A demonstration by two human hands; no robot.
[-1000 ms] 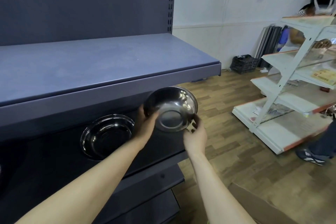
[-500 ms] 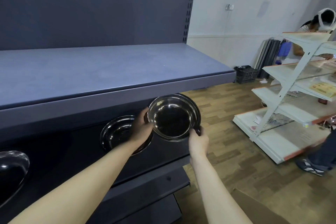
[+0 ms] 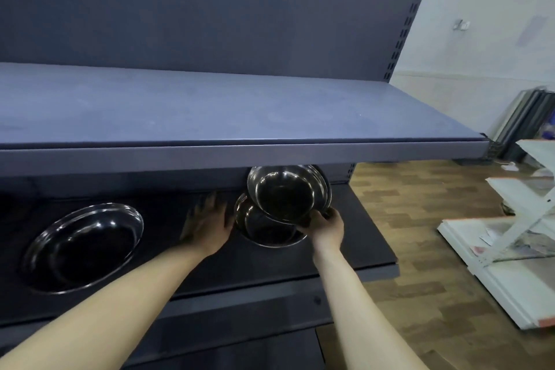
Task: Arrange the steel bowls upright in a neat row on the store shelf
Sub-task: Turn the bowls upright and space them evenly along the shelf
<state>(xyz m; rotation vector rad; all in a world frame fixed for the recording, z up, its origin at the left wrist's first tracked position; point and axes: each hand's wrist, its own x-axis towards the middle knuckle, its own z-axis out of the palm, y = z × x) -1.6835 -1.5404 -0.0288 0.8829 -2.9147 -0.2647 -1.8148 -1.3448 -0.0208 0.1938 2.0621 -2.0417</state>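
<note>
A tilted steel bowl (image 3: 285,192) hangs just under the upper shelf's front edge, gripped at its lower right rim by my right hand (image 3: 326,227). Directly beneath it a second steel bowl (image 3: 264,231) rests upright on the dark lower shelf (image 3: 354,237). My left hand (image 3: 207,222) lies flat on that shelf with fingers spread, just left of the second bowl and holding nothing. Further left a third, wider steel bowl (image 3: 84,246) sits upright on the same shelf.
The blue-grey upper shelf (image 3: 240,111) overhangs the lower one and hides its back part. White shelf racks (image 3: 516,237) lie on the wooden floor (image 3: 420,207) to the right. Dark panels (image 3: 522,120) lean against the white wall.
My left hand has let go of the bowl and dropped flat onto the shelf. My right hand alone carries the bowl deeper under the upper shelf, above the second bowl. The view has shifted left.
</note>
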